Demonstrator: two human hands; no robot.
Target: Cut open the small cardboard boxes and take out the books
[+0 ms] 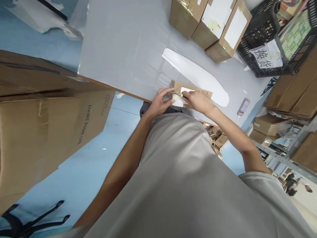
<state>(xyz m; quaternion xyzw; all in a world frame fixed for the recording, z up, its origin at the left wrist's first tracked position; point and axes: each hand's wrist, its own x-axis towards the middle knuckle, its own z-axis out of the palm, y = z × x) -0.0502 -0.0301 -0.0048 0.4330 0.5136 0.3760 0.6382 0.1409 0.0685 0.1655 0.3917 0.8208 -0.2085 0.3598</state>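
A small cardboard box (207,94) with a white label lies at the near edge of the grey table, close to my body. My left hand (160,100) holds its left end, thumb on the near side and fingers on the far side. Closed over the box, my right hand (198,100) grips a small utility knife (182,95) with a yellow part showing. Its thin tip points left along the top of the box, towards my left fingers. Most of the knife is hidden inside my right hand.
Three taped cardboard boxes (210,28) stand at the back of the grey table (119,49). White paper (198,74) lies just beyond the small box. A black crate (269,56) sits back right. A large carton (49,132) stands left on the blue floor.
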